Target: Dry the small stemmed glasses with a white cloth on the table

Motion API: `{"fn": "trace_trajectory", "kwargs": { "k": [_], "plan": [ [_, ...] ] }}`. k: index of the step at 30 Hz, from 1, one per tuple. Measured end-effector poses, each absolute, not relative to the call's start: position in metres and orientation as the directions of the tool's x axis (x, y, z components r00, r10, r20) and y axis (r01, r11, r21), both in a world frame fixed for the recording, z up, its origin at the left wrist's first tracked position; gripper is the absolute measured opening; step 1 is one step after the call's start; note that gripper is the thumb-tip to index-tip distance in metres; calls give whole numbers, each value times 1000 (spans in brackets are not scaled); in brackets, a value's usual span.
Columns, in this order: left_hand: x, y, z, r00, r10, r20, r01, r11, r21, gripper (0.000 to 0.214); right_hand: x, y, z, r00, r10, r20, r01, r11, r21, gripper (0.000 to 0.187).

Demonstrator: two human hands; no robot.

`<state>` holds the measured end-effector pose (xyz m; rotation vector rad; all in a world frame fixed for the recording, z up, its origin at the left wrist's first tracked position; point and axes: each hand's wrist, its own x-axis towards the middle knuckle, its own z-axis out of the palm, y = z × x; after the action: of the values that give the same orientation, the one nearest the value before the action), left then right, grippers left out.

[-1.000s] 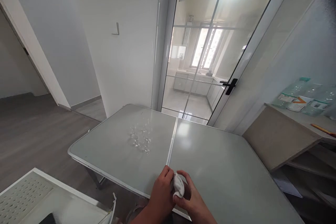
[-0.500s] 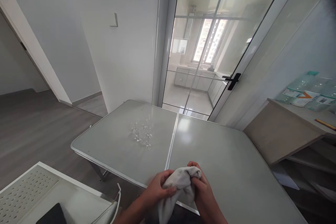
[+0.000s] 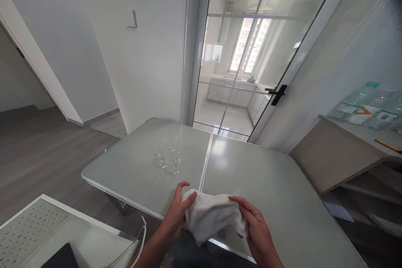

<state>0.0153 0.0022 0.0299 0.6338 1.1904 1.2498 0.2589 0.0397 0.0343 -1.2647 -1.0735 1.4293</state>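
Note:
A white cloth (image 3: 213, 217) hangs spread between my two hands, just above the near edge of the folding table (image 3: 266, 184). My left hand (image 3: 176, 211) grips its left end, thumb on top. At the right end my right hand (image 3: 255, 227) pinches the cloth between thumb and fingers. Beyond my left hand, several small clear glasses (image 3: 169, 159) stand in a cluster on the left half of the tabletop. They look stemmed, though their outlines are hard to make out.
A white perforated surface (image 3: 34, 222) with a dark object (image 3: 61, 256) is at lower left. To the right, a shelf unit (image 3: 339, 155) bears clear plastic bottles (image 3: 367, 104) and a yellow stick-like item (image 3: 388, 146). Behind the table is a glass door (image 3: 238, 54) with a black handle (image 3: 278, 94).
The bunched cloth is now opened out sideways. My hands have moved apart, the left one to the left and the right one to the right, both still gripping it.

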Motion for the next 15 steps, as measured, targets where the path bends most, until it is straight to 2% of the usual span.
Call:
{"fn": "trace_trajectory", "kwargs": {
  "k": [2, 4, 5, 6, 8, 9, 11, 13, 15],
  "plan": [
    [16, -1, 29, -64, 954, -292, -304, 260, 917, 90, 265, 39, 34, -112, 986, -122, 93, -112, -989, 50],
    [16, -3, 25, -124, 975, -184, -81, 175, 981, 88, 272, 38, 30, -191, 981, -41, 307, 20, -952, 60],
    [15, -4, 24, -176, 979, -105, 61, 117, 991, 77, 275, 37, 27, -223, 975, -12, 412, 83, -907, 63],
    [14, -3, 23, -209, 978, -20, 194, 61, 979, 59, 278, 36, 23, -247, 969, 5, 509, 134, -850, 59],
    [11, -1, 24, -177, 978, 111, 384, -35, 923, 24, 280, 34, 18, -272, 962, 19, 662, 202, -722, 34],
    [11, 0, 26, -113, 984, 138, 444, -74, 893, 22, 280, 32, 16, -284, 958, 31, 705, 231, -671, 24],
    [12, 1, 31, 1, 990, 140, 523, -120, 844, 30, 280, 30, 17, -301, 951, 75, 714, 277, -643, 24],
    [15, -2, 37, 38, 992, 117, 564, -118, 817, 29, 281, 29, 21, -288, 952, 105, 631, 271, -727, 23],
    [19, -6, 41, 80, 994, 77, 575, -109, 811, 16, 285, 31, 25, -242, 968, 70, 502, 186, -844, 21]
  ]
}}
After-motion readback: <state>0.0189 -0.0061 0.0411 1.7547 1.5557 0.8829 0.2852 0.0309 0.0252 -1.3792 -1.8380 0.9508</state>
